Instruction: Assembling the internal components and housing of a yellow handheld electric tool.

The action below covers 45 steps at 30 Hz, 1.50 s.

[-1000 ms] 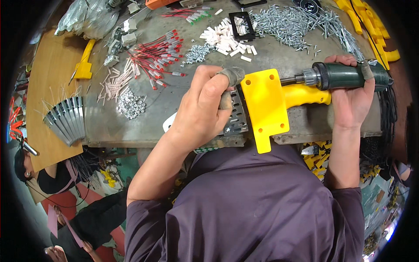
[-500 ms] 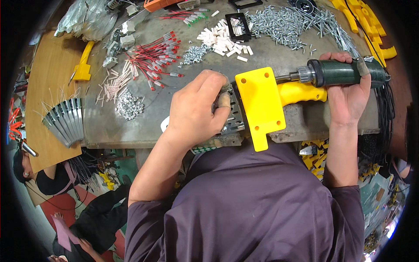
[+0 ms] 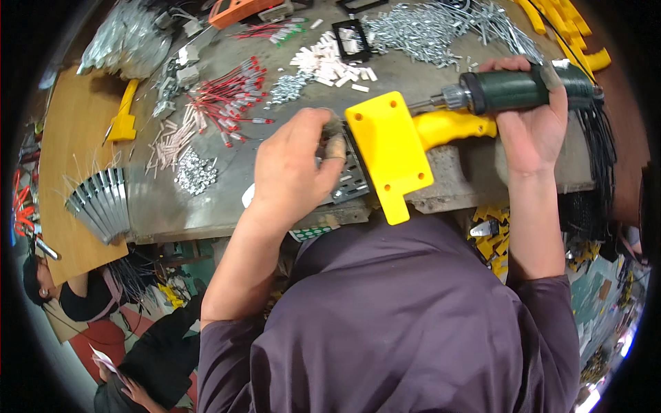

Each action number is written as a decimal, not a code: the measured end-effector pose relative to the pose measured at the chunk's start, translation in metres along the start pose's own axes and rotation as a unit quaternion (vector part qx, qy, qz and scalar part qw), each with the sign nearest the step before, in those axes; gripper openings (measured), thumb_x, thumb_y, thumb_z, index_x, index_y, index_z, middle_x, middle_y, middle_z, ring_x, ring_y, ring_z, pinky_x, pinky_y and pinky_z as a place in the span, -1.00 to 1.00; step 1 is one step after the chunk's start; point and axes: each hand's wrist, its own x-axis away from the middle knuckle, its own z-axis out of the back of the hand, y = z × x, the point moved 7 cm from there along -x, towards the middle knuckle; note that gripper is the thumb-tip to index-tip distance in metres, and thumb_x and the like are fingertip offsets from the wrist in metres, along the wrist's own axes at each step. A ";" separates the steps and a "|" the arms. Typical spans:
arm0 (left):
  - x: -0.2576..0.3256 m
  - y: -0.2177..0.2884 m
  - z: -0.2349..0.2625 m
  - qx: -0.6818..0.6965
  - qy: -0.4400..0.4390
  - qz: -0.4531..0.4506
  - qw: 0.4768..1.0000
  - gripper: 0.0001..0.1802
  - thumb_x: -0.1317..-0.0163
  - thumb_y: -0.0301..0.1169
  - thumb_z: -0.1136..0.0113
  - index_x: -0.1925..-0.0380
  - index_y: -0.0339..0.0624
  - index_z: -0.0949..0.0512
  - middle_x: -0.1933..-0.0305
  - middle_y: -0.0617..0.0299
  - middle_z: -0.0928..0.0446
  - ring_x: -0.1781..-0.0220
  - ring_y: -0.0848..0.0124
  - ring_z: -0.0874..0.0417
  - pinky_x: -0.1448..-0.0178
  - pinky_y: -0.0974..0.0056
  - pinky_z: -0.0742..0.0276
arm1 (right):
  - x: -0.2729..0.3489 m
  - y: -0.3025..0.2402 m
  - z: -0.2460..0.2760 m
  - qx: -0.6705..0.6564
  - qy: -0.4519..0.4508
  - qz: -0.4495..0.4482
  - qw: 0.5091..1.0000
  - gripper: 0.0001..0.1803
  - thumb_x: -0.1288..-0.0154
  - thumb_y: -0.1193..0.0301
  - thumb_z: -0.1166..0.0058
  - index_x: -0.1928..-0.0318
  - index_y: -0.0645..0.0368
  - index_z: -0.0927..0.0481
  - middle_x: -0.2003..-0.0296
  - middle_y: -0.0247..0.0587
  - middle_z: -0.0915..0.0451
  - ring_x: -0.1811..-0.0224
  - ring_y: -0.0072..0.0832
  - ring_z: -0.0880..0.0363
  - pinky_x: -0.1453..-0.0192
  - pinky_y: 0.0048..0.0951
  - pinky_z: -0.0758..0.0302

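Note:
My left hand (image 3: 292, 162) is closed, its fingers curled around a slotted metal plate (image 3: 352, 180) near the table's front edge. Against the plate's right side stands a yellow plastic part (image 3: 389, 148) with a flat face, corner holes and a handle stretching right. In my right hand (image 3: 533, 131) lies a dark green power screwdriver (image 3: 513, 89), palm up, fingers wrapped round its body. Its bit points left, toward the back of the yellow face; the tip is hidden there. My left fingertips are partly covered, and their exact hold on the plate is hard to see.
Red-capped wired lights (image 3: 231, 96), metal nuts (image 3: 196, 171), small screws (image 3: 289, 89), white pieces (image 3: 330, 60) and a large screw pile (image 3: 413, 33) lie across the table. Black cables (image 3: 602, 158) hang at the right. A fan of metal strips (image 3: 100, 196) lies left. Another person (image 3: 148, 351) is at lower left.
The whole view has shifted, so table, hands and tool appear farther left and slightly higher. Both hands keep their holds. At lower left, the other person's paper has tilted.

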 end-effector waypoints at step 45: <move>0.057 -0.032 0.073 0.115 0.105 0.139 0.978 -0.60 0.01 -0.69 -0.21 0.12 -0.29 -0.40 0.24 0.17 -0.50 0.18 0.38 -0.55 0.01 0.30 -0.48 | 0.056 -0.008 0.015 -0.030 0.078 0.016 0.996 -0.72 -0.25 0.41 -0.12 0.18 0.32 -0.35 0.28 -0.19 -0.35 0.11 -0.35 -0.39 -0.43 -0.12 -0.17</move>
